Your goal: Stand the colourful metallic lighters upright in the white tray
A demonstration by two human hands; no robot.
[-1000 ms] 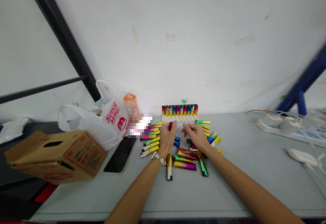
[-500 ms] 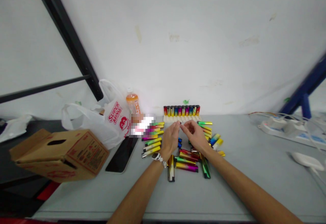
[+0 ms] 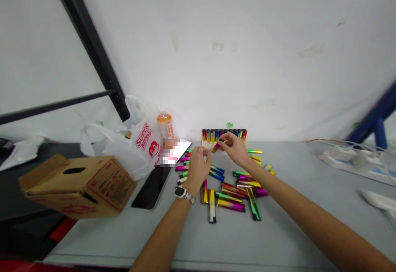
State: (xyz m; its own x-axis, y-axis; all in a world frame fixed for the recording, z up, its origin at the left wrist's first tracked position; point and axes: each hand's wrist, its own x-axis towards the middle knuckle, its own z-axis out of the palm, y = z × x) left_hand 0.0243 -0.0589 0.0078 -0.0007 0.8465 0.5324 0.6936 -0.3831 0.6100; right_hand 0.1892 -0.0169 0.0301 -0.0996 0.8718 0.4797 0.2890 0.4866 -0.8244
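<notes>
My right hand point(image 3: 235, 149) pinches a shiny red-and-yellow lighter point(image 3: 215, 147), held tilted in front of a white rack point(image 3: 204, 144). Several lighters stand upright in that rack in a row point(image 3: 213, 135). To the left, my left hand point(image 3: 199, 165) hovers over the table with its fingers curled and their tips together; whatever is between them, if anything, cannot be made out. Many metallic lighters lie loose around both hands, among them a green one point(image 3: 253, 205), a yellow-and-purple one point(image 3: 230, 205) and a yellow-and-white one point(image 3: 212, 206).
A black phone point(image 3: 151, 189) lies left of the lighters, near a cardboard box point(image 3: 78, 185) and a white plastic bag point(image 3: 123, 148). Behind them stands an orange-capped-looking drink bottle point(image 3: 166, 125). On the right are a power strip point(image 3: 355, 166) and a white charger point(image 3: 379, 202).
My hands, close together before, have moved apart. A lighter now shows in my right hand, nearer the rack. My left hand has shifted left and its fingers have curled.
</notes>
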